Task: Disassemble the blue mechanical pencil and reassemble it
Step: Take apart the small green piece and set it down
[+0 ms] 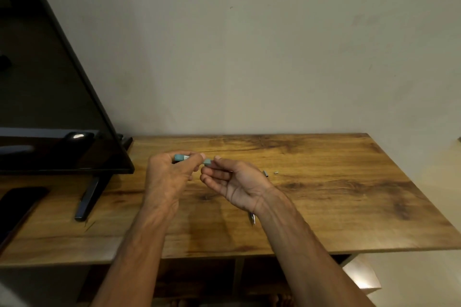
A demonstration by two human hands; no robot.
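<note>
Blue pencil barrel held level above the table; small metal parts lie apart.

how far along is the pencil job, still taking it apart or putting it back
Partly apart: two small loose parts lie on the wooden table, and a slim pointed piece lies by the right wrist. The left hand and right hand both hold the blue pencil body. Whether they are separating or rejoining it is unclear. Those loose parts remain unfitted.
</note>
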